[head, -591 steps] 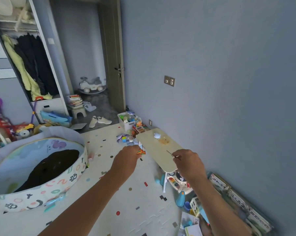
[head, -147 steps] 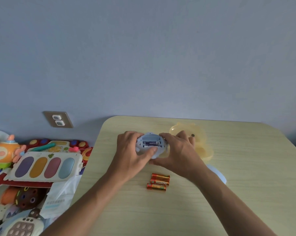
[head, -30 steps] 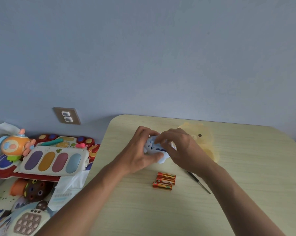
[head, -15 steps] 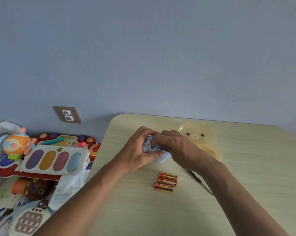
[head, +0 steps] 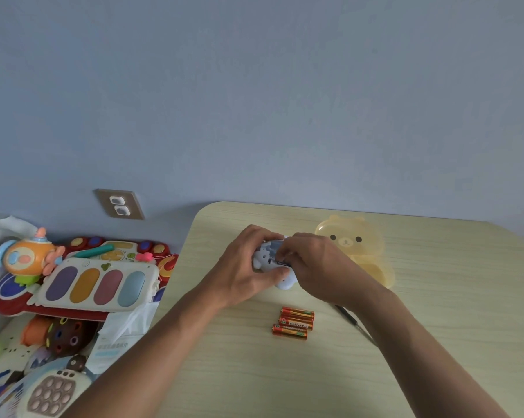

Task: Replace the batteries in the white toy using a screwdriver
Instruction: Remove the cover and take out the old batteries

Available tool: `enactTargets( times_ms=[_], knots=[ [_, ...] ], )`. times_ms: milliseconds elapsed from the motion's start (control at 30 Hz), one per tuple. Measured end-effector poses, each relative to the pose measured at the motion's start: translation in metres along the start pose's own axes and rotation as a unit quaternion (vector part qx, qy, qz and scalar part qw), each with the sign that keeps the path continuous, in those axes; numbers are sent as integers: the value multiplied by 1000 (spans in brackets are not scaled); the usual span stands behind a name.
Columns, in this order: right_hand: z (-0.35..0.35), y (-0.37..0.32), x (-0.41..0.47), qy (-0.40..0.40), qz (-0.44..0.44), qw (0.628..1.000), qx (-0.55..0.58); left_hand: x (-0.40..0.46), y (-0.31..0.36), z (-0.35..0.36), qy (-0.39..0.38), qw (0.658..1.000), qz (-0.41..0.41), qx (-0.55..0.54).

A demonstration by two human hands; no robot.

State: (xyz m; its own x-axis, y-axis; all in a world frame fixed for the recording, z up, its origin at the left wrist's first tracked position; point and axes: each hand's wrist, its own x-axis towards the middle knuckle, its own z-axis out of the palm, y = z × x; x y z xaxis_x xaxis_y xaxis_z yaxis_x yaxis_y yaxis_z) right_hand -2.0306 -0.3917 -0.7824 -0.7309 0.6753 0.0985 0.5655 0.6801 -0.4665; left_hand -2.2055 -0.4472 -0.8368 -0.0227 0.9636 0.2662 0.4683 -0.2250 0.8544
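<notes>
The white toy (head: pixel 265 257) is held just above the pale wooden table (head: pixel 435 312), underside facing me. My left hand (head: pixel 242 271) wraps around its left side. My right hand (head: pixel 318 268) covers its right side, and the fingertips pinch a dark battery (head: pixel 280 262) at the open compartment. Three orange batteries (head: pixel 293 322) lie side by side on the table in front of the toy. A thin dark screwdriver (head: pixel 352 321) lies on the table under my right forearm, partly hidden.
A translucent yellow bear-shaped box (head: pixel 355 245) stands open behind my right hand. Left of the table, on the floor, lie a pastel toy keyboard (head: pixel 97 285), an orange toy (head: pixel 28 257) and other toys. A wall socket (head: pixel 119 204) is on the blue wall.
My right fingers have shifted on the toy's underside and now pinch a dark battery at the compartment. The toy has stayed in place between both hands.
</notes>
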Motion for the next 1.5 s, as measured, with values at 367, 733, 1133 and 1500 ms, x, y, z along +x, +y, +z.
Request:
enactTargets(
  times_ms=[367, 733, 1133, 1500],
  knots=[
    [-1, -15, 4, -73, 52, 994, -63, 0, 2, 3, 9, 1000, -10, 28],
    [0, -11, -2, -19, 22, 1000, -12, -1, 0, 1, 14, 1000, -7, 19],
    [-5, 10, -4, -27, -138, 989, -43, 0, 1, -3, 4, 1000, -22, -8],
    [2, 3, -3, 10, -169, 984, -58, 0, 0, -2, 2, 1000, -23, 0]
  ],
)
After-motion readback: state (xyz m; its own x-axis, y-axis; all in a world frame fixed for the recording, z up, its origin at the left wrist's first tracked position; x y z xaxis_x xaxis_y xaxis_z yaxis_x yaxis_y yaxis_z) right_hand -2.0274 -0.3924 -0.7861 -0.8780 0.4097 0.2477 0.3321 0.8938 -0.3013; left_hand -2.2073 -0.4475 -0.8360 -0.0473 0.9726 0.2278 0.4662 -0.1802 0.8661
